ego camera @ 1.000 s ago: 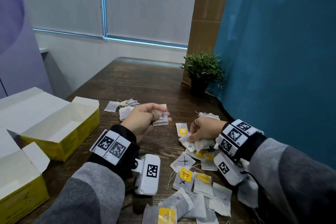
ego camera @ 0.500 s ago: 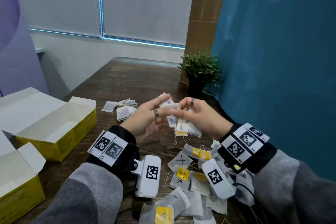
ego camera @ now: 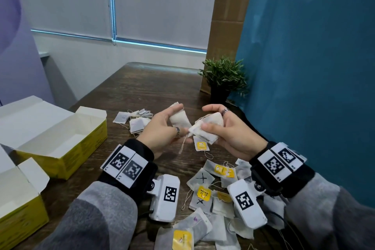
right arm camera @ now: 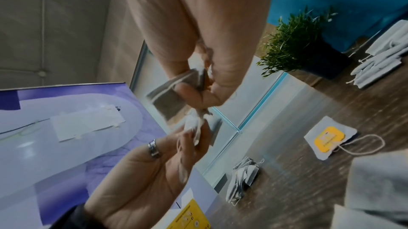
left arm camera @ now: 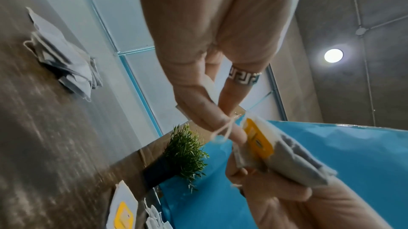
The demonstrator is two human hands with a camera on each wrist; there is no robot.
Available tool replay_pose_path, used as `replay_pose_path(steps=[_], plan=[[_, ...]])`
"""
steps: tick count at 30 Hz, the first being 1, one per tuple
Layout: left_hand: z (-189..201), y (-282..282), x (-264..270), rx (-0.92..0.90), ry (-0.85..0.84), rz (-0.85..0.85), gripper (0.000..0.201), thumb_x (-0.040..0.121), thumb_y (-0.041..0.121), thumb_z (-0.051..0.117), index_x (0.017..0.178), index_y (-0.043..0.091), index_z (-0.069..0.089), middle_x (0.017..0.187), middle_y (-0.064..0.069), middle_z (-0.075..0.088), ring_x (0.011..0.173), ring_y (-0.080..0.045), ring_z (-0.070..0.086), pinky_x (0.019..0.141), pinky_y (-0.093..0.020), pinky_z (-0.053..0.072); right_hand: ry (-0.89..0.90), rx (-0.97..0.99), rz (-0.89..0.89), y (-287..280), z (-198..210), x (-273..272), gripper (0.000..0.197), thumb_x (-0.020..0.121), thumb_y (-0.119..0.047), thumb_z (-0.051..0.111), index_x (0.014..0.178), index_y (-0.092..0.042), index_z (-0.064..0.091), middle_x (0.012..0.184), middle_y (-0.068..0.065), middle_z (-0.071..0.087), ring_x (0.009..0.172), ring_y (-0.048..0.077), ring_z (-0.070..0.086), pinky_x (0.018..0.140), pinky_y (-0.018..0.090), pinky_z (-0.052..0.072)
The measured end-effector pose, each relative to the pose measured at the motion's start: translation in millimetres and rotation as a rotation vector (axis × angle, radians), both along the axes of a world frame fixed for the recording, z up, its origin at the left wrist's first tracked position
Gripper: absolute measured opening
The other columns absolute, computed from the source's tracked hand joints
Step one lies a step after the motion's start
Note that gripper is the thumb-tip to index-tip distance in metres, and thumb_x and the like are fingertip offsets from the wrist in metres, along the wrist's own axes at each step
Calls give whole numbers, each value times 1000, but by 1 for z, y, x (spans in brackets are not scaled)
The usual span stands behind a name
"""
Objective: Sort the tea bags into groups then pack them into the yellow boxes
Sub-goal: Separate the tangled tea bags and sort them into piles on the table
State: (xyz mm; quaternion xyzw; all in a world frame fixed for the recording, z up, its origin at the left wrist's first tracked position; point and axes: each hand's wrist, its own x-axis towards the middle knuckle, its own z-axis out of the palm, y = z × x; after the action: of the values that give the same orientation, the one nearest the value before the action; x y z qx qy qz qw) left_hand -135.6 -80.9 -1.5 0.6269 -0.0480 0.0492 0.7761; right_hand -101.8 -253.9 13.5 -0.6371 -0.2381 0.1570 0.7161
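Note:
My left hand (ego camera: 177, 123) pinches one white tea bag (ego camera: 179, 118) above the table, its string dangling. Close beside it, my right hand (ego camera: 209, 119) grips a small stack of tea bags (ego camera: 207, 131); the left wrist view shows a yellow tag in that stack (left arm camera: 257, 139). In the right wrist view the stack (right arm camera: 170, 95) sits above the left hand's bag (right arm camera: 194, 127). Two open yellow boxes (ego camera: 67, 154) (ego camera: 20, 215) stand at the left. A sorted heap of bags (ego camera: 138, 121) lies beyond the left hand. An unsorted pile (ego camera: 211, 191) lies under my wrists.
A single tea bag with a yellow tag (ego camera: 201, 145) lies on the dark wooden table (ego camera: 146, 87) below the hands. A small potted plant (ego camera: 223, 79) stands at the back right against the blue partition (ego camera: 304, 67).
My right hand lifted a bunch of bags off the pile and met the left hand in the air. The hands have since parted a little, the left keeping a single bag.

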Motion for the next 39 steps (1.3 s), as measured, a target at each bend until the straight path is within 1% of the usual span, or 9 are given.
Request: replay_pose_path(steps=[4,8,15,19,22,27,29,35,39], plan=[[1,0,2,8,0,-9,63,83,-19,49,135,17,46,137,-1,48,92,-18,59,70,-26,51,-128,29,-49,7,-5,-2,43,80,10,60,113,-16,48,89,5,58,71,11,64,64,23,55],[5,1,1,-201,53,-98,53,84,-7,54,133,13,48,111,0,62,81,-13,64,64,-23,56,-202,25,-108,12,-7,-2,42,79,11,62,108,-16,49,87,2,58,70,6,64,63,22,54],[-3,4,3,26,-47,-18,84,67,-22,66,135,22,44,139,5,45,100,-18,61,83,-32,54,-145,56,-188,11,-5,-1,23,90,7,50,103,-11,53,92,8,61,75,15,65,66,27,57],[-2,6,2,117,-70,-15,87,67,-20,68,138,22,42,126,10,53,89,-25,57,76,-28,55,-157,87,-298,1,2,4,25,86,12,53,97,-11,54,99,11,54,71,16,61,59,23,56],[-1,5,1,184,-78,-15,89,66,-18,70,139,23,40,122,9,54,87,-26,59,82,-32,54,-136,138,-270,-5,14,2,20,85,9,56,94,-8,56,87,11,58,62,11,64,55,20,54],[-1,5,0,261,-106,-6,88,66,-17,72,139,21,38,114,8,57,58,-3,60,57,-13,50,-33,270,-226,-2,34,-2,16,85,6,57,91,-9,57,76,2,63,56,6,63,54,18,53],[-2,4,1,247,-101,-23,91,65,-17,73,142,18,37,133,10,47,76,-6,66,67,-17,54,-8,193,-173,6,33,-4,17,82,6,59,90,-9,57,73,2,63,56,7,63,53,17,53],[-2,5,3,318,-151,-12,94,60,-15,77,140,16,39,139,11,41,121,-4,48,90,-13,48,-103,-82,-208,27,16,-6,21,74,4,71,76,-11,58,70,6,61,51,3,57,45,12,41],[2,5,0,287,-160,-60,92,63,-14,76,141,16,37,133,15,44,107,14,54,82,-12,49,-151,-119,-206,33,14,-5,22,71,5,75,73,-9,58,70,8,61,55,10,60,52,19,49]])
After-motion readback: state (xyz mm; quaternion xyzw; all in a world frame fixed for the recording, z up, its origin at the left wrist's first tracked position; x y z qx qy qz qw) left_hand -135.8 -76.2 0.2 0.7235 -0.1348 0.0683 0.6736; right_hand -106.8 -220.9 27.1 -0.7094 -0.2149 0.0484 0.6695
